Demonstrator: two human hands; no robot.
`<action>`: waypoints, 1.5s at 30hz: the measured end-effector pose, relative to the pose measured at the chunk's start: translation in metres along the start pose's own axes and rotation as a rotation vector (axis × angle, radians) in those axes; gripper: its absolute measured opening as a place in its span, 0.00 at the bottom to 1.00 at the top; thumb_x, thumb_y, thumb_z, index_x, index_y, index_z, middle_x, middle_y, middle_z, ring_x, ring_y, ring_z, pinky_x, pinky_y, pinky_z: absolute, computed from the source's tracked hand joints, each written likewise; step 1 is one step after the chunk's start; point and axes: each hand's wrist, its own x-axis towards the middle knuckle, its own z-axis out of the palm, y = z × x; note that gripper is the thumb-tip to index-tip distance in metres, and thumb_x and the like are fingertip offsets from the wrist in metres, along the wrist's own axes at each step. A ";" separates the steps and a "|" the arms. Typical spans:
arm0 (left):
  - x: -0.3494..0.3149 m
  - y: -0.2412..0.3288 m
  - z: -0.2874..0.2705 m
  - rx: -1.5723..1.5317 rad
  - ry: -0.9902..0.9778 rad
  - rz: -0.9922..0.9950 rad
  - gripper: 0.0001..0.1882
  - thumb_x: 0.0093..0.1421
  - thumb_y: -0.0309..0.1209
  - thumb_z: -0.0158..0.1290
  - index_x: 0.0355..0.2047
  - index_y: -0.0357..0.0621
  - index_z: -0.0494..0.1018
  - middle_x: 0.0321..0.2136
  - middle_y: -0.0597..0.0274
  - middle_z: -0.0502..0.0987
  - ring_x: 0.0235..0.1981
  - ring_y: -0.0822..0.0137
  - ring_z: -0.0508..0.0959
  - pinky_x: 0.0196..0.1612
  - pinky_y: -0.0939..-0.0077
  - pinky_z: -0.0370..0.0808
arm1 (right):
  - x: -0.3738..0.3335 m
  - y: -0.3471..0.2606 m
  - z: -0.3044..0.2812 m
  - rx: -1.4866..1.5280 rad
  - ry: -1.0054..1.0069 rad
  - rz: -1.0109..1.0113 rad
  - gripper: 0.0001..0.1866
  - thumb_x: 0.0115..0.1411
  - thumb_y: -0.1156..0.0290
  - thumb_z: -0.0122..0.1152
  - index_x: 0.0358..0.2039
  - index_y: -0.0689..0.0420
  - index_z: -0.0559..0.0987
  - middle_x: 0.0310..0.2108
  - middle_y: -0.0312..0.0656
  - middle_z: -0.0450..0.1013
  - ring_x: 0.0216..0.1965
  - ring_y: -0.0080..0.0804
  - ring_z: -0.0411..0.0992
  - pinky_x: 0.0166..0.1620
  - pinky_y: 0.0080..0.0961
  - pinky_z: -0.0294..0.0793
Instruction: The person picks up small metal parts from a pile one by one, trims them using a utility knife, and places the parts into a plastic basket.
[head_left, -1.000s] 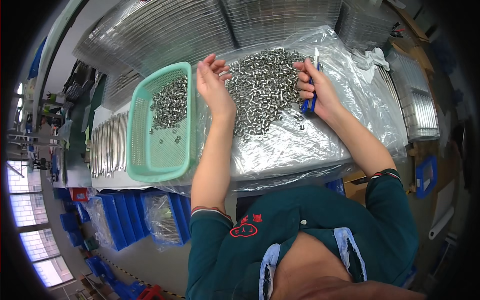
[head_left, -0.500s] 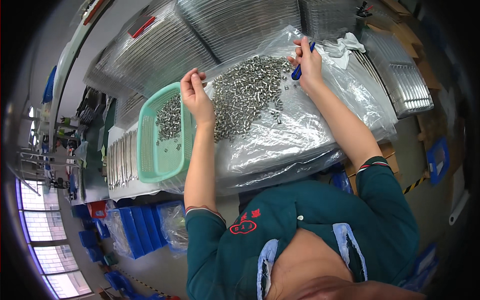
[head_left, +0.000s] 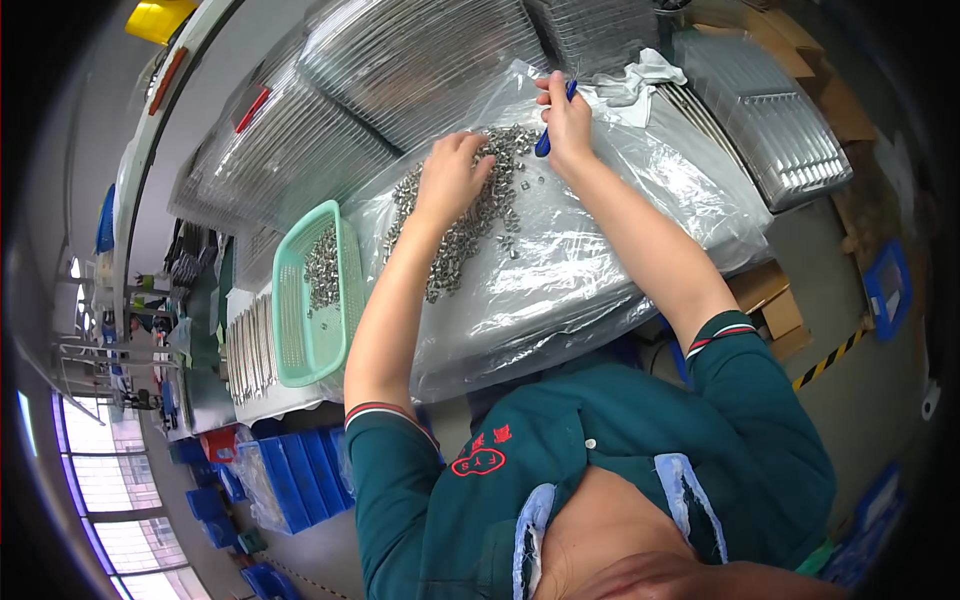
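Note:
My left hand (head_left: 452,182) is over the heap of small shiny metal parts (head_left: 457,250), its thumb apart from the bent fingers. The fingertips reach the heap, and nothing shows in them. My right hand (head_left: 566,122) is closed around a slim blue-handled tool (head_left: 543,143), held upright beyond the heap's right side. Its exact kind cannot be made out. Short and tube-like, the metal parts lie on clear plastic sheeting (head_left: 560,270) over the table. To the left stands a mint-green plastic basket (head_left: 283,320) with more of these parts inside.
Stacked clear ribbed trays (head_left: 420,60) line the table's back, with another stack (head_left: 775,120) at the right. A white cloth (head_left: 640,85) lies near it. Thin metal strips (head_left: 250,345) sit left of the basket. Blue bins (head_left: 295,480) stand below the table on the left.
My left hand has moved from beside the basket rightward onto the heap. The right hand still grips the blue tool. The whole view has shifted a little.

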 end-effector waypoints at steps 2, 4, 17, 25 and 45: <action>0.013 0.008 0.020 -0.007 -0.033 -0.029 0.15 0.54 0.37 0.50 0.39 0.44 0.71 0.40 0.54 0.71 0.45 0.54 0.68 0.45 0.64 0.66 | 0.000 0.000 -0.001 0.010 -0.001 0.002 0.20 0.60 0.54 0.46 0.28 0.60 0.75 0.19 0.31 0.64 0.16 0.14 0.55 0.20 0.15 0.54; 0.024 0.011 0.033 0.042 -0.030 -0.065 0.15 0.54 0.38 0.50 0.39 0.45 0.71 0.40 0.55 0.71 0.44 0.54 0.69 0.44 0.64 0.67 | 0.001 0.001 -0.002 0.006 0.010 0.002 0.20 0.60 0.54 0.46 0.27 0.59 0.75 0.18 0.31 0.64 0.17 0.14 0.56 0.22 0.15 0.55; -0.006 -0.022 0.012 0.181 -0.214 -0.260 0.09 0.49 0.36 0.47 0.27 0.46 0.72 0.32 0.54 0.71 0.39 0.54 0.69 0.40 0.57 0.67 | 0.005 0.008 -0.002 0.001 -0.025 0.016 0.19 0.59 0.55 0.48 0.29 0.60 0.75 0.19 0.30 0.63 0.17 0.12 0.53 0.20 0.11 0.52; -0.040 -0.032 -0.030 0.061 -0.274 -0.285 0.11 0.53 0.38 0.48 0.31 0.46 0.74 0.33 0.53 0.73 0.38 0.52 0.70 0.42 0.62 0.66 | 0.007 0.017 -0.002 -0.035 -0.033 -0.012 0.20 0.59 0.54 0.47 0.26 0.59 0.75 0.18 0.29 0.64 0.17 0.15 0.55 0.20 0.16 0.52; 0.048 -0.037 0.031 0.275 -0.165 -0.377 0.09 0.52 0.35 0.50 0.33 0.50 0.71 0.31 0.57 0.76 0.34 0.56 0.76 0.35 0.62 0.71 | -0.008 -0.001 0.003 0.086 -0.059 0.111 0.20 0.59 0.51 0.46 0.37 0.56 0.72 0.20 0.31 0.63 0.15 0.12 0.55 0.18 0.12 0.59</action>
